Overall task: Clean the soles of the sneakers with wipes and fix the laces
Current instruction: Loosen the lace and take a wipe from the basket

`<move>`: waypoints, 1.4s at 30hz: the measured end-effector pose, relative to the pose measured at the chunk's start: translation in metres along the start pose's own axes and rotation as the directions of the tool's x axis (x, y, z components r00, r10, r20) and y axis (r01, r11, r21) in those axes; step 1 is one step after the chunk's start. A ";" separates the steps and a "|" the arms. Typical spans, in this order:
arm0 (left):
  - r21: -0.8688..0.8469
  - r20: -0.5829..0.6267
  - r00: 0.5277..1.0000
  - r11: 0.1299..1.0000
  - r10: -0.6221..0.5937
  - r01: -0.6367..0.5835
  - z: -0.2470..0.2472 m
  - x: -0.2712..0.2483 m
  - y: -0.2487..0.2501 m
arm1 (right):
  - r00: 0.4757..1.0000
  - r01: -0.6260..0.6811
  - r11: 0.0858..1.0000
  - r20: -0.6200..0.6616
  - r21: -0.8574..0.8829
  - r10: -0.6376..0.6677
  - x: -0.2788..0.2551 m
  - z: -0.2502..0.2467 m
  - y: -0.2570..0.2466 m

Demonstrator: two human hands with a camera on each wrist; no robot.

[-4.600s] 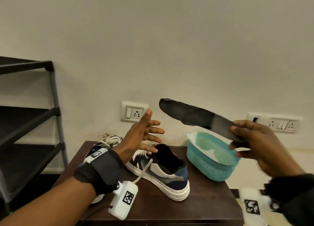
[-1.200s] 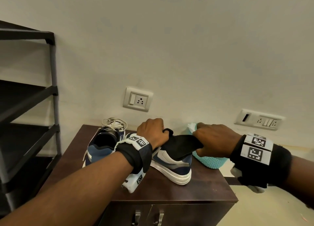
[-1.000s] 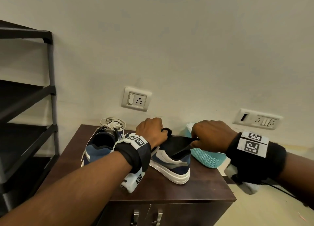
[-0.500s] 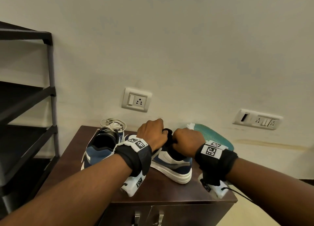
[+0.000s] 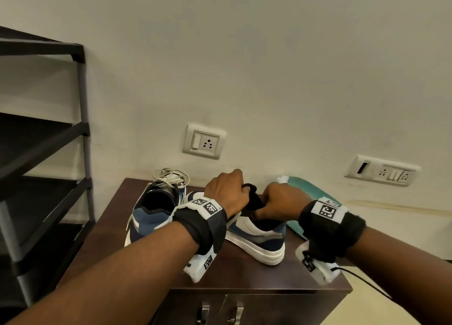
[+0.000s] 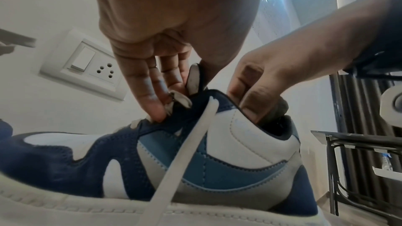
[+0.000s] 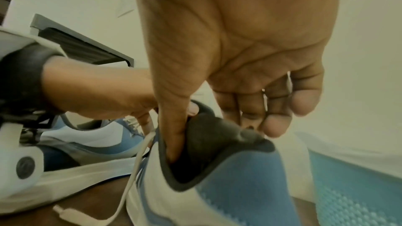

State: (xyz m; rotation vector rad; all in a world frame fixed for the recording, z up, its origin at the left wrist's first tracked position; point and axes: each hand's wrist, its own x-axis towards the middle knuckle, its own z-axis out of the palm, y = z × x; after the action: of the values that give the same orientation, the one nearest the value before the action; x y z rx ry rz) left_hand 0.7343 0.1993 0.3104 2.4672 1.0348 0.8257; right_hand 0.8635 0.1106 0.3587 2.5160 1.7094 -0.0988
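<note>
While the left hand [image 5: 226, 190] pinches the tongue, the right hand [image 5: 281, 198] pinches the black insole [image 7: 215, 137] into the sneaker [image 5: 259, 236] near the counter's [image 5: 244, 275] front-right edge; laces [image 6: 185, 145] loose, soles unjudgeable.

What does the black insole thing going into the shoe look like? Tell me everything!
The insole is dark grey-black, soft and bendy-looking, with a matte surface. Most of it is hidden inside the blue and white sneaker; only its crumpled heel end sticks up out of the opening. The right hand pushes it down, thumb tucked inside the collar beside it. The left hand holds the sneaker's tongue up out of the way. The sneaker stands upright on the brown cabinet.
</note>
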 end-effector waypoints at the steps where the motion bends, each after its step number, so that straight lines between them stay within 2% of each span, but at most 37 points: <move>1: 0.001 0.003 1.000 1.000 0.000 0.000 0.000 0.001 0.000 | 0.999 -0.029 0.999 0.038 0.024 0.028 0.000 -0.004 0.005; 4: 0.000 0.007 1.000 1.000 -0.007 0.007 0.001 0.001 0.000 | 0.989 -0.064 0.988 0.138 0.139 0.045 0.001 -0.014 0.008; 7: -0.007 0.003 1.000 1.000 0.000 0.000 0.002 0.001 -0.001 | 0.983 -0.082 0.989 0.176 0.127 0.058 0.000 -0.027 0.004; 9: -0.009 0.004 1.000 1.000 0.002 -0.002 0.003 0.001 -0.002 | 0.986 -0.086 0.992 0.151 0.087 0.072 0.002 -0.026 -0.001; 13: -0.015 0.018 1.000 1.000 0.009 -0.009 0.004 0.002 -0.004 | 0.998 -0.061 0.998 -0.002 0.026 0.061 0.008 -0.004 -0.009; 16: -0.021 0.024 1.000 1.000 0.000 0.001 0.004 0.003 -0.005 | 0.996 0.042 0.993 -0.074 -0.109 -0.051 0.001 0.017 -0.016; 19: -0.023 0.027 1.000 1.000 -0.003 0.004 0.004 0.003 -0.005 | 0.981 0.149 0.962 -0.087 -0.227 -0.172 -0.002 0.028 -0.019; 24: -0.017 0.025 1.000 1.000 -0.006 0.007 0.003 0.003 -0.004 | 0.975 0.211 0.962 0.110 -0.174 -0.194 0.003 0.005 -0.022; 28: -0.013 0.030 1.000 1.000 -0.004 0.005 0.003 0.003 -0.006 | 0.966 0.223 0.974 0.125 0.036 -0.225 0.011 -0.020 -0.017; 30: -0.015 0.034 0.999 1.000 -0.005 0.005 0.003 0.003 -0.005 | 0.935 0.229 0.969 0.256 0.089 -0.245 0.012 -0.021 -0.015; 32: -0.018 0.033 0.999 1.000 -0.008 0.009 0.003 0.003 -0.005 | 0.881 0.264 0.964 0.411 -0.021 -0.233 0.015 -0.009 -0.017; 33: -0.021 0.030 0.999 1.000 -0.011 0.012 0.003 0.002 -0.005 | 0.870 0.282 0.953 0.449 -0.111 -0.205 0.017 0.000 -0.020; 37: -0.027 0.017 1.000 1.000 -0.015 0.015 0.003 0.001 -0.003 | 0.853 0.284 0.904 0.514 -0.319 -0.086 0.032 0.022 -0.029; 42: -0.041 0.025 1.000 0.999 -0.007 0.008 0.001 -0.001 -0.003 | 0.815 0.311 0.858 0.579 -0.409 -0.019 0.040 0.017 -0.031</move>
State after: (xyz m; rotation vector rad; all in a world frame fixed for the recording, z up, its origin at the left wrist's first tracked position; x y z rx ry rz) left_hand 0.7328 0.2009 0.3074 2.4313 1.0077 0.8043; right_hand 0.8495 0.1574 0.3361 1.7270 1.4676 -0.3352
